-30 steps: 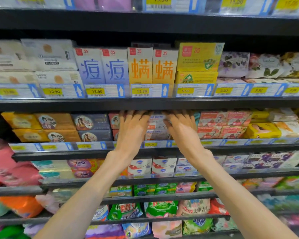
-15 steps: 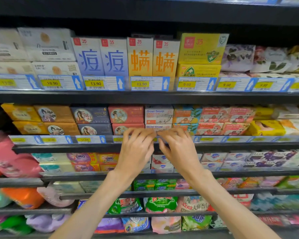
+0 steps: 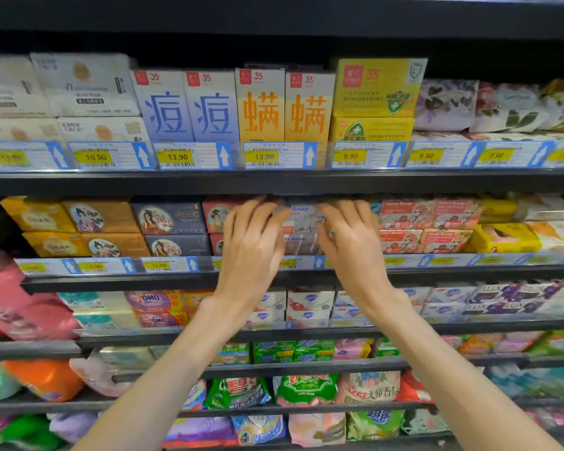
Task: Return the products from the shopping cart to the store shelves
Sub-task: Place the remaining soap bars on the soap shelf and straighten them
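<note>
Two white Goat Soap boxes sit stacked on the second shelf, between pink portrait boxes and red Goat Soap boxes. My left hand is against the stack's left side and my right hand against its right side. Both have their fingers spread and resting on the boxes. Neither hand lifts anything. The hands are blurred and hide the stack's edges. No shopping cart is in view.
Above is a shelf of tall blue and orange boxes with price tags along its rail. Orange and dark portrait soap boxes lie left of my hands. Lower shelves hold white soap packs and detergent bags.
Both hands pulled back from deep in the shelf to the price rail with fingers pinched. Since then they have risen again to flank the white Goat Soap stack.
</note>
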A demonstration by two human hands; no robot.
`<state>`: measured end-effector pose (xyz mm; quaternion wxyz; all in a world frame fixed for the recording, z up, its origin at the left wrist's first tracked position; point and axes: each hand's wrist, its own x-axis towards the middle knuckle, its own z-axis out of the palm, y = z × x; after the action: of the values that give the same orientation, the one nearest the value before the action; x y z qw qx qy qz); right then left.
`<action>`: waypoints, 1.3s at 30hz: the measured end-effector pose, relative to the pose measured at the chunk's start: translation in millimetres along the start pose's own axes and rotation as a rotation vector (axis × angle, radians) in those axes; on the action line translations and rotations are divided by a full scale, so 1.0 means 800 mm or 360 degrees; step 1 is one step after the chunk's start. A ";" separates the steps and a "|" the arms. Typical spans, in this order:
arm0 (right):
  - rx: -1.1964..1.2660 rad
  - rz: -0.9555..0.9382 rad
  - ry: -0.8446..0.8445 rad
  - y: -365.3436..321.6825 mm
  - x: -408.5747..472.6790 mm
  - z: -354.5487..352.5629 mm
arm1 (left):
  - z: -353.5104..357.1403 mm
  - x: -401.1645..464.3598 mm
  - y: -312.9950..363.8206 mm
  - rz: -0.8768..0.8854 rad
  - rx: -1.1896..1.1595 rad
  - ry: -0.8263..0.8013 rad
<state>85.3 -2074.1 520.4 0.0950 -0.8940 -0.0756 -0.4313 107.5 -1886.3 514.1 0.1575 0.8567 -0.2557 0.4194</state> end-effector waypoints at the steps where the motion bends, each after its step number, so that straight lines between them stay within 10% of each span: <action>1: -0.0059 0.0020 -0.0047 0.004 0.007 0.000 | 0.000 0.011 -0.001 -0.0024 0.0041 -0.0003; 24: 0.0097 -0.0194 0.0027 -0.016 -0.004 0.006 | -0.023 -0.029 -0.020 -0.0099 -0.0085 0.0004; 39: 0.0132 -0.0016 -0.0399 -0.144 -0.037 0.068 | -0.034 -0.078 -0.108 -0.0035 -0.0202 -0.0435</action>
<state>83.2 -1951.0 476.4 0.1194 -0.9358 -0.1091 -0.3132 107.3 -1783.3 476.0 0.1796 0.8969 -0.2913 0.2801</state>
